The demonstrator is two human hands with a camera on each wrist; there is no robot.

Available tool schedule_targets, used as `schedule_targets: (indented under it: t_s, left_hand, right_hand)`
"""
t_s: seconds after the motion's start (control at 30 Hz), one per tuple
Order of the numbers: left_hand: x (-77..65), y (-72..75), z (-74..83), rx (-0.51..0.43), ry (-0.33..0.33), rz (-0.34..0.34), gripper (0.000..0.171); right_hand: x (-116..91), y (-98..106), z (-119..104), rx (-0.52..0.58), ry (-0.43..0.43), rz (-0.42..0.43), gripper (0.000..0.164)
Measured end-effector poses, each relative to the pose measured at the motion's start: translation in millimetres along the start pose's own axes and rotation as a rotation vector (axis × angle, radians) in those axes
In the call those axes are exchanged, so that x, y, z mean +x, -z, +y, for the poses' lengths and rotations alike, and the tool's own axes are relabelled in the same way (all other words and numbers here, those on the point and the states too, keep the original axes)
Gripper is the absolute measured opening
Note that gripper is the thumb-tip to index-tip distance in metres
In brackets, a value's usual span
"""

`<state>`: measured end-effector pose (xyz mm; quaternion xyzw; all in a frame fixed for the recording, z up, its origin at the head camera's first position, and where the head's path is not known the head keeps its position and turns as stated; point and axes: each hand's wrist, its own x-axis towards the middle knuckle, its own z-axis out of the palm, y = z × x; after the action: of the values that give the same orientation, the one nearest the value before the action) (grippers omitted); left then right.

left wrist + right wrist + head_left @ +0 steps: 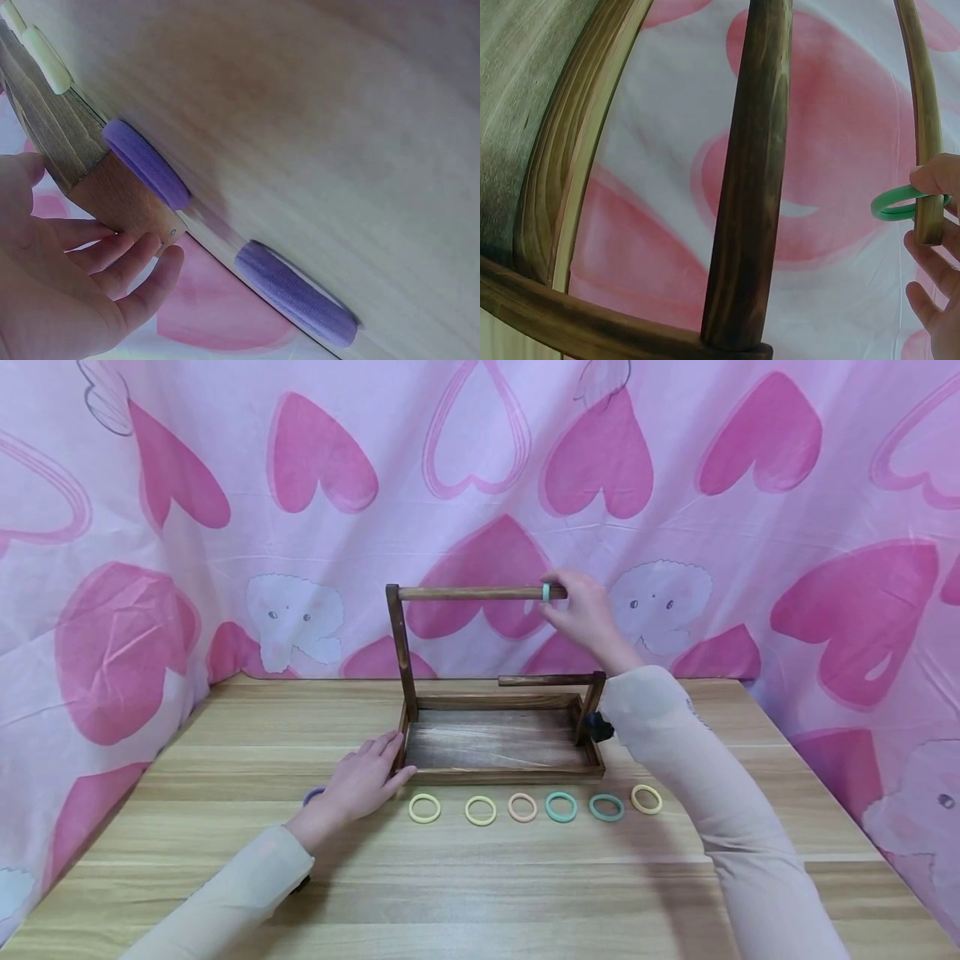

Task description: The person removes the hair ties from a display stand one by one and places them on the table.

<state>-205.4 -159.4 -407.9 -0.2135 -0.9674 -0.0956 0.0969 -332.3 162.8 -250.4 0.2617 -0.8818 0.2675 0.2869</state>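
Observation:
A dark wooden rack [402, 652] has a tray base, a tall post with a long upper rod [472, 594], and a short post with a lower rod [546, 680]. At the upper rod's free right end, my right hand [588, 610] pinches a green hair tie [894, 204] between thumb and fingers. The tie loops around the rod close to its tip. My left hand [365, 777] rests against the tray's left end, fingers loosely extended, as the left wrist view also shows. Two purple hair ties [146, 163] lie near that hand; in the head view it mostly hides them.
Along the tray's front edge lies a row of hair ties: yellow ones [424, 808], a peach one [522, 807] and green ones [561, 807]. The wood-grain table [480, 893] extends toward me. Behind stands a pink heart-patterned curtain [480, 443].

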Motion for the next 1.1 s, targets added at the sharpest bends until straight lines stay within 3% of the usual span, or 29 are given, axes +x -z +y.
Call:
schedule_targets:
  t_s: [0.57,1.1]
  left_hand:
    - [-0.8,0.7,0.5,-0.001,0.000,0.004,0.062]
    - [-0.3,-0.4,0.9,0.001,-0.001,0.003,0.062]
  right_hand:
    - [-7.4,10.1,7.8,-0.028,-0.059,0.002,0.035]
    - [-16.4,16.6,18.3,0.027,-0.107,0.028,0.032]
